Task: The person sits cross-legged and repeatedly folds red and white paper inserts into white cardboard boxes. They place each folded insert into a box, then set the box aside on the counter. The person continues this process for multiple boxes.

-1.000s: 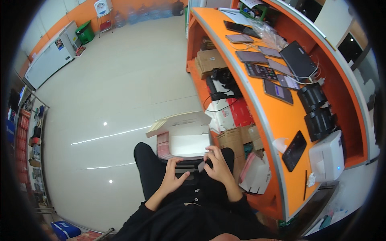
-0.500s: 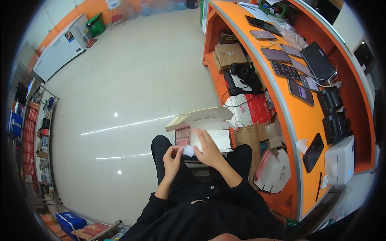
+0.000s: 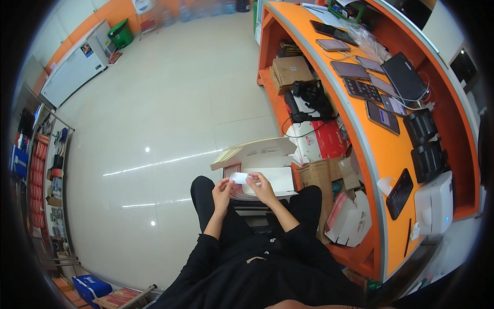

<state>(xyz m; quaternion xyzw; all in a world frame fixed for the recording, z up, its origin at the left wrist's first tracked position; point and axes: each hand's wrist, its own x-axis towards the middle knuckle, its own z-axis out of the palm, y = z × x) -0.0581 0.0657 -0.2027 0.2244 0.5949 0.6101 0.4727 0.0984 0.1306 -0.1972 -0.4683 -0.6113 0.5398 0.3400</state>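
Between my hands is a small white slip [image 3: 239, 177], perhaps a label or sticker, above an open white box [image 3: 278, 177]. My left hand [image 3: 222, 191] pinches its left end. My right hand [image 3: 261, 186] grips the right end with thumb and fingers closed. Beneath the slip, the left part of the box holds a stack of thin reddish-pink packets [image 3: 232, 169], partly hidden by my hands. The raised lid [image 3: 257, 150] stands at the far side of the box, in front of my knees.
To my right, an orange counter [image 3: 355, 116] carries several phones, a black tablet [image 3: 400, 194] and a white printer [image 3: 434, 203]. Cartons [image 3: 292, 71] and folded boxes [image 3: 350, 221] fill its lower shelf. Racks of goods [image 3: 38, 177] stand left; a white chest freezer [image 3: 77, 64] is far left.
My right hand has come down from its raised, flatter pose and now grips the slip's right end. The slip has moved slightly up and is held flatter between both hands.
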